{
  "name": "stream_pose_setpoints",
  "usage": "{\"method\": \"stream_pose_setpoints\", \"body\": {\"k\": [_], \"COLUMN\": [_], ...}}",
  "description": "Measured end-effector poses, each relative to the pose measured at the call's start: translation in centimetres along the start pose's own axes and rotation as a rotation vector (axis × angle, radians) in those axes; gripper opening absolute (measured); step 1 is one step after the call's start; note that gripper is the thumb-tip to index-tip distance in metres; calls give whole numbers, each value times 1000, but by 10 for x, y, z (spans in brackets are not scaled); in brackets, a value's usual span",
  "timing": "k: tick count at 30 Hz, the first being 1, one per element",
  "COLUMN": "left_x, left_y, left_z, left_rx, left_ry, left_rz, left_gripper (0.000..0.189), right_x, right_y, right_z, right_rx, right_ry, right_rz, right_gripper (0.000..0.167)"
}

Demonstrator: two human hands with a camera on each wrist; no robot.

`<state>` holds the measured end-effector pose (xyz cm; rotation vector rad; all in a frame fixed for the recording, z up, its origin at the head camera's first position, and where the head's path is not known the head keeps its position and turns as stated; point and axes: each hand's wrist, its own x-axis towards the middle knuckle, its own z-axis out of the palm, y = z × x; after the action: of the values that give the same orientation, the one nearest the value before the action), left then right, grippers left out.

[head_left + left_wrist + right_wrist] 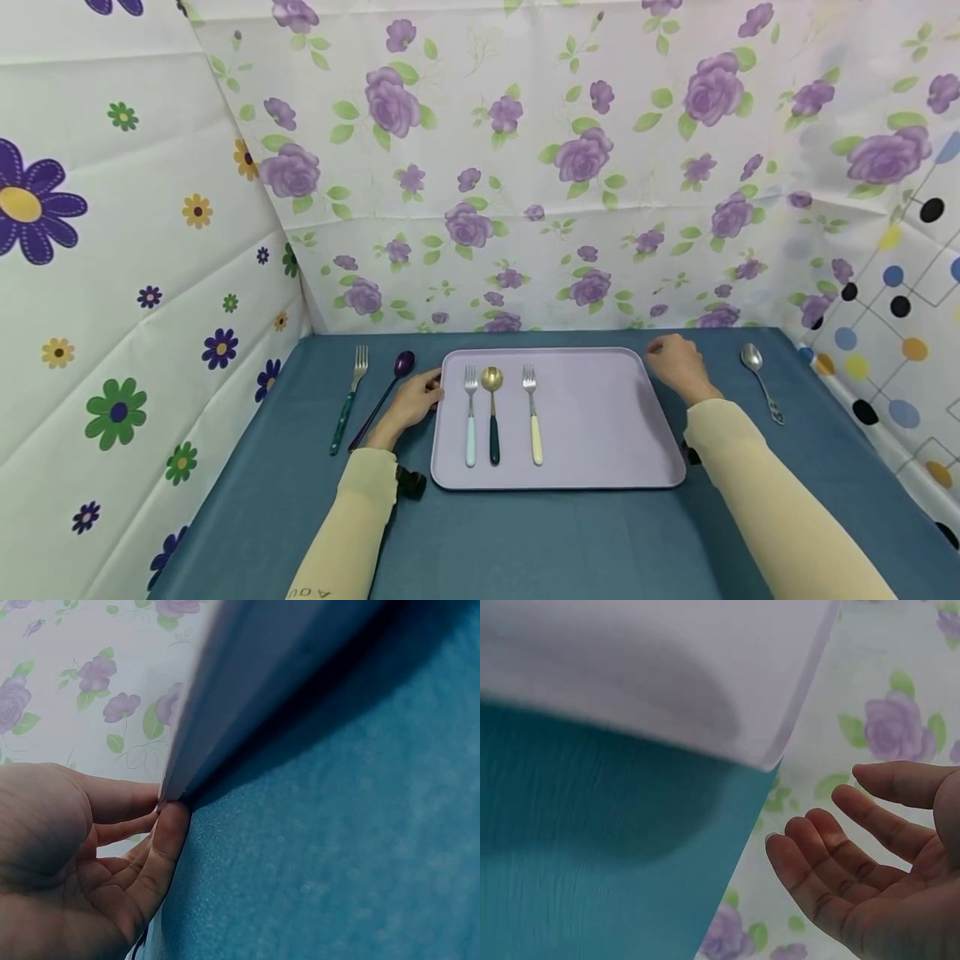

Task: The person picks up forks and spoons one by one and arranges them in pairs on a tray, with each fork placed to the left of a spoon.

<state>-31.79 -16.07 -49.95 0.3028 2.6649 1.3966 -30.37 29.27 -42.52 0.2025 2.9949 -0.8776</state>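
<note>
A pale lilac tray [600,417] lies on the table. My left hand [413,398] is at its left edge, and in the left wrist view the thumb and fingertips [171,825] pinch the rim. On the tray are a fork with a light blue handle [470,433], a gold spoon with a dark green handle [493,433] and a fork with a cream handle [536,433]. Beyond the tray's far right corner hovers my right hand [678,367]. Its fingers [810,874] are loosely bent, apart from the tray, and hold nothing.
Left of the tray lie a green-handled fork [345,417] and a dark purple spoon [390,385], whose handle runs beside my left wrist. A silver spoon [761,379] lies at the right. Flowered cloth [510,192] hangs behind the blue-covered table [562,542].
</note>
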Motion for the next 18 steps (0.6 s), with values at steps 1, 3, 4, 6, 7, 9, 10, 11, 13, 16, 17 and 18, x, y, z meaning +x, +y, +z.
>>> {"method": "stream_pose_setpoints", "body": {"k": [1, 3, 4, 6, 7, 9, 10, 11, 13, 16, 17, 18], "left_x": [0, 1, 1, 2, 2, 1, 1, 1, 0, 0, 0, -1], "left_y": [0, -1, -2, -3, -3, -2, -3, -2, -1, -1, 0, -1], "left_z": [0, 0, 0, 0, 0, 0, 0, 0, 0, 0, 0, 0], "left_rx": [-1, -1, -1, -5, -7, -8, -7, -8, -8, -13, -16, -16], "left_ry": [1, 5, 6, 7, 6, 4, 2, 0, -4, -2, -1, -2], "left_rz": [1, 3, 4, 5, 4, 1, 2, 0, 1, 8, 9, 9], "left_gripper": [50, 50, 50, 50, 50, 50, 50, 50, 50, 50, 50, 50], "right_x": [0, 1, 2, 3, 3, 4, 3, 3, 3, 3, 3, 2], "right_y": [2, 8, 10, 15, 17, 23, 26, 29, 35, 43, 46, 49], "right_z": [-3, -7, -8, -11, -12, -14, -15, -16, -19, -24, -26, -28], "right_rx": [-4, -13, -13, -12, -10, -6, -5, -6, -9, -16, -22, -28], "right_ry": [1, 3, 4, 8, 10, 15, 17, 17, 22, 33, 38, 45], "right_rz": [3, 3, 5, 9, 13, 24, 31, 34, 41, 36, 34, 30], "right_gripper": [37, 37, 37, 37, 37, 37, 37, 37, 37, 37, 37, 37]}}
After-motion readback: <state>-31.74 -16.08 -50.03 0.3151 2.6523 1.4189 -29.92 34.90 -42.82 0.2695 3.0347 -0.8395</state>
